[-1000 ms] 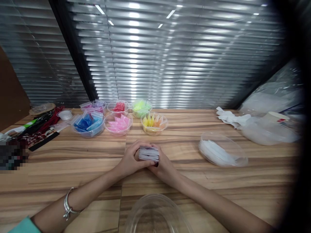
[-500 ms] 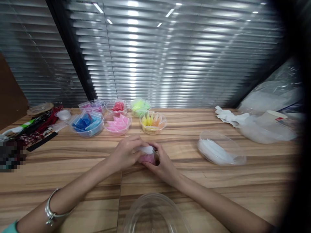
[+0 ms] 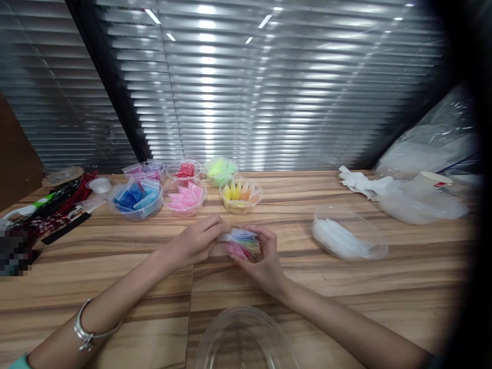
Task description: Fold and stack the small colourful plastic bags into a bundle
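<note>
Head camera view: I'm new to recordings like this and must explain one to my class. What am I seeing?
There is no machine here, just a person's bare hands. Every picture comes from one camera worn on the head, looking forward and down.

The left hand and right hand together hold a fanned stack of coloured packets above a wooden table. Beyond them stand several clear bowls, including a bowl of pink packets and a bowl of blue packets. To the right is a clear dish with white contents. A clear container is cut off by the bottom edge.
</note>
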Demonstrator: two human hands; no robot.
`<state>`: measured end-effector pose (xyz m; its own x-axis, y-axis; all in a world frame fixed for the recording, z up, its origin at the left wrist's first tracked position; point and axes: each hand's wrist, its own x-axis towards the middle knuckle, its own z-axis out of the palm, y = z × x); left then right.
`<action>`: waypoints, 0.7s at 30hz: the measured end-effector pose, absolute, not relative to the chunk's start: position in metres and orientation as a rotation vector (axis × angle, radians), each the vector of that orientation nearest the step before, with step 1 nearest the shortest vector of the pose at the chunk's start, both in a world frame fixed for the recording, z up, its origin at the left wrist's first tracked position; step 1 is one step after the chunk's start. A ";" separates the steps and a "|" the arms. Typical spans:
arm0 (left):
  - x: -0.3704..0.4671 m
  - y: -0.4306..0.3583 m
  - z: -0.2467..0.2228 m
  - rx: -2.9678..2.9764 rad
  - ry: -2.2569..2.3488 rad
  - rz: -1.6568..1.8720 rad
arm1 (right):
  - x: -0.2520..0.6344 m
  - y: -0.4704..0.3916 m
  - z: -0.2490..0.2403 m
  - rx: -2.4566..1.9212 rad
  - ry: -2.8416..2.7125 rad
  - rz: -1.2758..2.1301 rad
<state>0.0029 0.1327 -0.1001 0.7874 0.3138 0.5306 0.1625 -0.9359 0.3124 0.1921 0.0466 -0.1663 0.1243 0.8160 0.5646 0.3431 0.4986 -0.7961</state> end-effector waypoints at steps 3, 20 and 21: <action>0.002 0.129 -0.104 2.790 0.360 0.871 | 0.192 0.047 -0.170 -1.021 -1.522 0.404; -0.009 0.149 -0.096 2.072 0.406 0.773 | 0.200 0.039 -0.157 -0.578 -1.974 0.122; -0.008 0.148 -0.095 2.068 0.395 0.754 | 0.200 0.038 -0.156 -0.587 -1.993 0.108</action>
